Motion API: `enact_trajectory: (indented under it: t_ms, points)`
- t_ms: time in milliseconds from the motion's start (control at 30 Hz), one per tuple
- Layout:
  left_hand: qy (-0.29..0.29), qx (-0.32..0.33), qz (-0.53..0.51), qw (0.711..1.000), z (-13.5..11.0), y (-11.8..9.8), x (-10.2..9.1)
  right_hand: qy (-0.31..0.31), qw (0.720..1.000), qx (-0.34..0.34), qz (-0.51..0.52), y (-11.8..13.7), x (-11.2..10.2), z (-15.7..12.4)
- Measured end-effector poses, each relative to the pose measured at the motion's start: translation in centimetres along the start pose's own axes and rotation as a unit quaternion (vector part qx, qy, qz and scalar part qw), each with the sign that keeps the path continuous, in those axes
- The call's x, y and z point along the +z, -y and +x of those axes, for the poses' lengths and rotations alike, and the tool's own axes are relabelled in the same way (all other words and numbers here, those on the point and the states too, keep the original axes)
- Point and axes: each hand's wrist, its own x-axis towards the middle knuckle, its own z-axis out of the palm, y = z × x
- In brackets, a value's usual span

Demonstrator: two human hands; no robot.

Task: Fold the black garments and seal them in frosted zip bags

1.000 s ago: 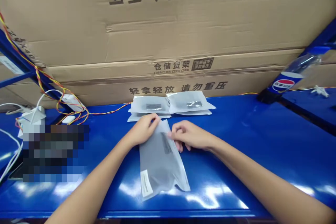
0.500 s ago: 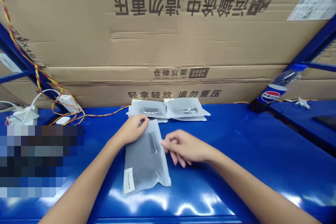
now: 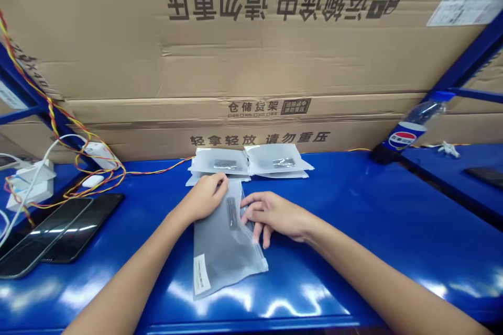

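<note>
A frosted grey zip bag (image 3: 225, 245) lies on the blue steel bench (image 3: 346, 204), with a dark item faintly visible through it and a white label (image 3: 201, 274) at its lower left corner. My left hand (image 3: 204, 198) pinches the bag's top end. My right hand (image 3: 271, 214) lies at the bag's right edge, fingertips on the plastic and thumb beyond the edge. Behind my hands stands a low stack of similar bags (image 3: 247, 163), with the nearest bag's top end close to it.
Large cardboard cartons (image 3: 251, 63) fill the back of the bench. At the left lie two dark smartphones (image 3: 58, 230), a power strip (image 3: 100, 155), white chargers and yellow-red wires. A Pepsi bottle (image 3: 411, 128) leans against the blue shelf frame at the right.
The bag has shifted slightly right and turned a little, with my left hand still at its top. My right fingers now rest on its right edge.
</note>
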Motion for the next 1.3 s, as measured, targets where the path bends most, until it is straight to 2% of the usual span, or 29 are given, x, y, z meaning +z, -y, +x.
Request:
enact_trajectory:
  t_ms: [167,333,400,500,667,733,800,867,967,1067,1133,1167,1233,1267,1300]
  points:
    - [0.007,0.003,0.010,1.000,-0.1,0.0,0.2,0.000,0.997,-0.071,-0.016,0.1,0.2,0.3]
    - [0.004,0.010,0.015,1.000,-0.5,-0.9,0.7,-0.077,0.989,-0.101,-0.072,-0.3,1.2,0.2]
    - [0.001,0.015,0.016,1.000,-0.6,-1.4,1.0,-0.064,0.990,-0.082,-0.098,-0.3,1.6,0.1]
    - [-0.005,0.023,0.018,1.000,-0.9,-2.0,1.4,-0.007,0.989,-0.046,-0.141,-0.2,2.0,-0.2]
    - [0.016,0.033,0.015,0.999,-0.8,-1.8,1.0,-0.021,0.978,-0.137,-0.154,-0.3,1.8,-0.1]
    - [0.023,0.031,0.011,0.999,-0.5,-1.3,0.4,-0.032,0.986,-0.115,-0.114,0.0,1.6,-0.1]
    - [0.026,0.024,0.015,0.999,-0.2,-0.7,-0.6,-0.072,0.993,-0.060,-0.069,0.7,1.4,-0.2]
    - [0.026,0.008,0.050,0.998,-0.1,-0.3,-1.8,-0.141,0.989,-0.026,-0.035,1.6,1.3,-0.5]
    - [0.015,-0.019,0.125,0.992,-0.2,0.2,-3.8,-0.230,0.972,-0.036,0.019,2.2,1.5,-1.8]
    - [0.007,-0.033,0.169,0.985,-0.5,0.8,-5.0,-0.294,0.954,-0.064,0.013,0.1,2.1,-4.2]
    - [0.006,-0.035,0.189,0.981,-0.6,1.2,-5.1,-0.363,0.926,-0.063,-0.087,-2.4,2.5,-5.9]
    - [0.004,-0.035,0.195,0.980,-0.6,1.4,-4.9,-0.411,0.894,-0.061,-0.169,-3.8,2.7,-6.7]
    - [-0.004,-0.026,0.198,0.980,-0.7,1.5,-4.3,-0.514,0.785,-0.096,-0.331,-6.1,3.3,-8.0]
    - [-0.011,-0.018,0.197,0.980,-0.7,1.4,-3.9,-0.544,0.730,-0.134,-0.392,-6.9,3.7,-8.4]
    - [-0.019,-0.006,0.193,0.981,-0.7,1.2,-3.5,-0.552,0.688,-0.180,-0.436,-7.4,4.1,-8.5]
